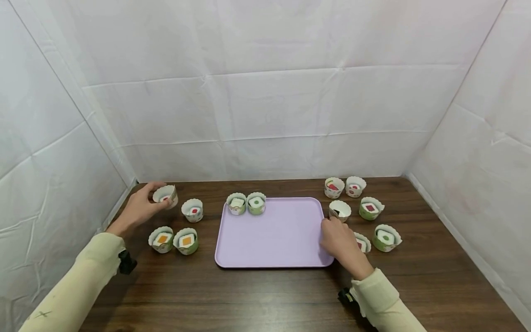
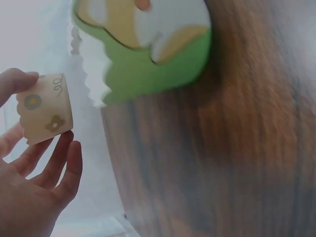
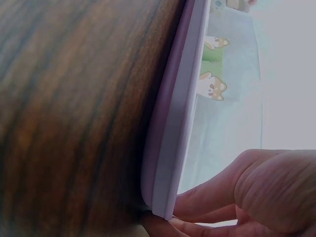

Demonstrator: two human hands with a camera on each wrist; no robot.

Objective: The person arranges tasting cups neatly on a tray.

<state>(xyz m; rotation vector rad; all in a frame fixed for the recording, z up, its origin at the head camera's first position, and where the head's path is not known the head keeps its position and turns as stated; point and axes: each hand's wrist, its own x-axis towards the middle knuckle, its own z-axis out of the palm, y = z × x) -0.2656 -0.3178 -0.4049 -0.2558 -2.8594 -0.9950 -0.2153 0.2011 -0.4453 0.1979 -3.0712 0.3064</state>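
Note:
My left hand point(image 1: 143, 205) grips a white paper baking cup point(image 1: 168, 197) with a flower pattern and a red-marked white piece inside, at the table's far left. In the left wrist view that cup point(image 2: 48, 108) sits between the thumb and the fingers. The right hand point(image 1: 341, 240) is at the right edge of a lilac tray point(image 1: 275, 235). Close up in the right wrist view, its thumb and fingers pinch the tray's rim point(image 3: 173, 163) at a corner. Two green baking cups point(image 1: 236, 204) with white pieces stand at the tray's back left corner.
Left of the tray stand a white cup point(image 1: 192, 210) and two green cups point(image 1: 185, 241) with orange-marked pieces. Several more cups, such as a green one point(image 1: 386, 238), stand on the right, one partly behind my right hand. White cloth walls point(image 1: 274, 110) enclose the wooden table point(image 1: 232, 299).

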